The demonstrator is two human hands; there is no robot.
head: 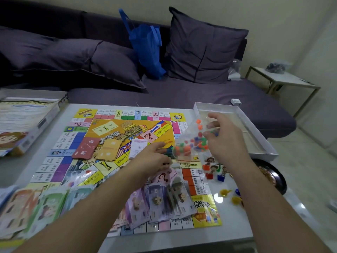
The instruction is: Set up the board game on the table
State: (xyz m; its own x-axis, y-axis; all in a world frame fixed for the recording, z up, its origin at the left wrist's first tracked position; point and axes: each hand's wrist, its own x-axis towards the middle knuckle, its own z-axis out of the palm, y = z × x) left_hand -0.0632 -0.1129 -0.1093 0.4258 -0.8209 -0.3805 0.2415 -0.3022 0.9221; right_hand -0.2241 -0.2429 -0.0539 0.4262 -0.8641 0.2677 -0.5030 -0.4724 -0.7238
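The colourful game board (102, 143) lies flat on the white table (228, 225). My right hand (224, 137) grips the top of a clear plastic bag (191, 141) full of small orange, green and blue pieces, lifted over the board's right edge. My left hand (155, 157) pinches the bag's lower left end. A red card deck (84, 148) and a yellow deck (109, 149) rest on the board's middle. Paper money (160, 199) spreads over the board's near side. Character pawns on stands (213, 169) are grouped right of the board.
The open white box tray (259, 141) sits at the table's right end, the printed box lid (23, 123) at the left. More banknotes (36, 207) lie near left. Yellow and blue tokens (231, 195) lie near right. A dark sofa with cushions and a blue bag (145, 44) is behind.
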